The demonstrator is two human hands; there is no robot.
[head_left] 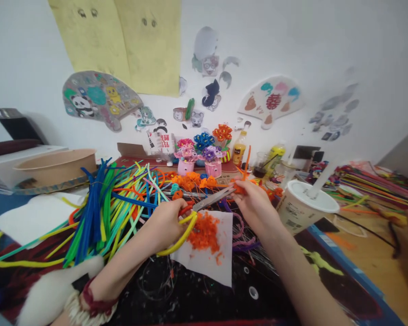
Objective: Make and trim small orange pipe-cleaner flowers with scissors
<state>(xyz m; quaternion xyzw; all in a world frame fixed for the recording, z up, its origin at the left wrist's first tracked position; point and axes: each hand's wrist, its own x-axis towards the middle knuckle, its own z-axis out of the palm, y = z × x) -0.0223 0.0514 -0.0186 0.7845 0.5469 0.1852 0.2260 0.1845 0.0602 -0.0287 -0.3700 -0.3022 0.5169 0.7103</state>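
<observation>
My left hand is closed round the red handles of a pair of scissors, whose blades point right towards my other hand. A yellow pipe cleaner loops under that hand. My right hand pinches an orange pipe cleaner that stands upright from my fingers, its lower end at the scissor tips. Below both hands lies a white paper sheet with a heap of orange fuzz clippings.
A spread of coloured pipe cleaners lies at the left, a lidded paper cup with a straw at the right. Pipe-cleaner flower pots, bottles and a cardboard bowl stand at the back.
</observation>
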